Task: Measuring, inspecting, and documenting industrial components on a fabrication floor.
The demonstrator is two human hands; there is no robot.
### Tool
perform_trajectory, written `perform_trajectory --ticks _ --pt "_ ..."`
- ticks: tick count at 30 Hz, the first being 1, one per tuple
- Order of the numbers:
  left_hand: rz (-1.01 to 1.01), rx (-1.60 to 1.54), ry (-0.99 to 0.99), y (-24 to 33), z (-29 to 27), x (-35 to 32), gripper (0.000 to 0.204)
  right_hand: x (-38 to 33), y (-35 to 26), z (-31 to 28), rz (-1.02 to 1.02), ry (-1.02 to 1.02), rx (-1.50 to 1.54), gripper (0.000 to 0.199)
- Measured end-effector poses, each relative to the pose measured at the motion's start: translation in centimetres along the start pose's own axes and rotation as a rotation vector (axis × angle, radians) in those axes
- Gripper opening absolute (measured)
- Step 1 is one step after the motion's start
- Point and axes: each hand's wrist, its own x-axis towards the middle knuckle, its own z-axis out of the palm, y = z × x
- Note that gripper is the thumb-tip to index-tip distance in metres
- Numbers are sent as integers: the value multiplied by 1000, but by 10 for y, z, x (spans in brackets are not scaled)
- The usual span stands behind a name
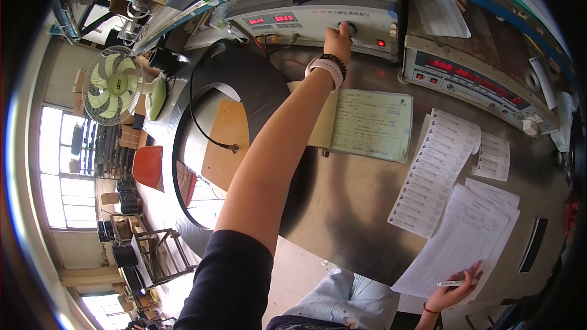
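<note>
While your left hand (338, 41) reaches far across the desk (342, 208), its fingers are pinched closed around the blue knob (350, 25) on the front of the grey test instrument (318, 21) standing at the back edge. That instrument's two red number displays are lit, so it looks powered and mid-adjustment rather than finished; whether the setting you want has been reached cannot be read from here. Your right hand (451, 293) rests low at the near edge, fingers closed on a white pen (455, 283) lying over the nearest sheet of the white printed forms (455, 241). I judge that the writing-down is waiting on the dial: the pen is held but not poised tip-down on a line.

Between the two hands lie a pale green form (372, 124) on a tan board and a long white label strip (434, 171). A large dark coil (244, 85) sits to the left with a black probe lead (211, 137) draped inside it, its metal tip lying free. A second red-display meter (477, 79) stands to the right, untouched.
</note>
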Motion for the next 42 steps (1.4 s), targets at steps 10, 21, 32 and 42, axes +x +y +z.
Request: perform_trajectory --ticks 10,21,32,42 --pt "-13 60 6 -6 1 2 52 1 3 0 -21 -6 6 24" --pt "-19 1 -27 -2 -1 1 51 1 3 1 4 3 4 23" --pt "2 -60 -2 -3 0 -2 42 0 -2 -1 42 -40 68 16" --pt "99 233 67 -18 3 16 58 -6 8 5 33 -39 29 24"
